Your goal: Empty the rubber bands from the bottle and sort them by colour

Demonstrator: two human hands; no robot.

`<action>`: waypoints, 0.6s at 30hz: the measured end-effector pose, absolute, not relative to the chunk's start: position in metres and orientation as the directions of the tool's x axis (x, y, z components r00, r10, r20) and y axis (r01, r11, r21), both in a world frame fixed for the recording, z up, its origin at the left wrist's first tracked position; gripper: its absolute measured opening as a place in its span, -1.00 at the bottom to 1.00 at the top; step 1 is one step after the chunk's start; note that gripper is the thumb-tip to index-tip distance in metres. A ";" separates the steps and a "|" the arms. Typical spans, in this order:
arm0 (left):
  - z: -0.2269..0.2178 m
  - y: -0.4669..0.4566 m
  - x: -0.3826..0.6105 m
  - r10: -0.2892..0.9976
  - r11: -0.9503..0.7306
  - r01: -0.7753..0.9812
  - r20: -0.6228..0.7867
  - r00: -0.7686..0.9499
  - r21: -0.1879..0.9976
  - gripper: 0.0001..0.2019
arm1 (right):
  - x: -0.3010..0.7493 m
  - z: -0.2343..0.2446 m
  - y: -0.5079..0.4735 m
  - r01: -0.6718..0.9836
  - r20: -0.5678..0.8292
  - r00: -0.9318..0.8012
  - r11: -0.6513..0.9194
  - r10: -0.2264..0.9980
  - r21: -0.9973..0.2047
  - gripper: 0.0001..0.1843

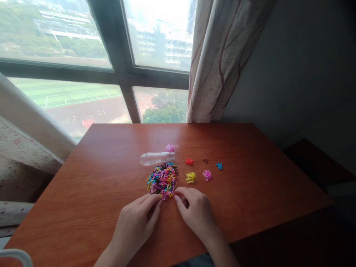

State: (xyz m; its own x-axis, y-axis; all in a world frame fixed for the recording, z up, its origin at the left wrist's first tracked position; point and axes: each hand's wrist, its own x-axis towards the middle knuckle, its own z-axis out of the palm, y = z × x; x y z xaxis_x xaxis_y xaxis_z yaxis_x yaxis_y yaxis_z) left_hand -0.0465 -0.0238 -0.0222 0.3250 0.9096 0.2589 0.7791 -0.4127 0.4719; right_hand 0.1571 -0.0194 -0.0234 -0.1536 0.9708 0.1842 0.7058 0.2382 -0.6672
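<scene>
A heap of small multicoloured rubber bands [162,179] lies on the wooden table [250,193]. My left hand [138,221] rests on the table with its fingertips touching the heap's near edge, fingers stretched together. My right hand [194,210] lies just right of the heap, fingers curled and pinched at its edge; what they hold is too small to make out. Beyond the heap lies a clear plastic bottle [155,158] on its side, with a pink cap [170,148] beside it. Small sorted piles sit to the right: red [189,161], yellow [191,177], pink [207,175], blue [219,165] and a dark band [205,161].
A window [111,74] with a dark frame stands behind the table, a patterned curtain [219,59] at its right. A dark wall and a lower dark surface [314,163] lie to the right. A white curved edge [16,256] shows at the bottom left.
</scene>
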 end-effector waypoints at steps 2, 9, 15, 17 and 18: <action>-0.025 -0.025 -0.046 0.906 -0.421 0.784 0.257 0.336 0.457 -0.82 | 0.151 -0.023 -0.019 0.671 0.189 -0.141 0.234 0.972 -0.703 -0.85; -0.025 -0.025 -0.045 0.905 -0.423 0.794 0.244 0.348 0.436 -0.79 | 0.141 -0.025 -0.016 0.641 0.231 -0.139 0.265 0.963 -0.720 -0.90; -0.020 -0.022 -0.043 0.906 -0.422 0.791 0.244 0.346 0.444 -0.79 | 0.142 -0.026 -0.016 0.653 0.257 -0.154 0.294 0.954 -0.698 -0.88; -0.020 -0.023 -0.043 0.908 -0.418 0.788 0.243 0.343 0.451 -0.79 | 0.142 -0.026 -0.017 0.646 0.255 -0.149 0.289 0.955 -0.706 -0.88; -0.020 -0.023 -0.043 0.909 -0.416 0.788 0.242 0.340 0.454 -0.80 | 0.143 -0.026 -0.017 0.636 0.253 -0.144 0.285 0.957 -0.717 -0.88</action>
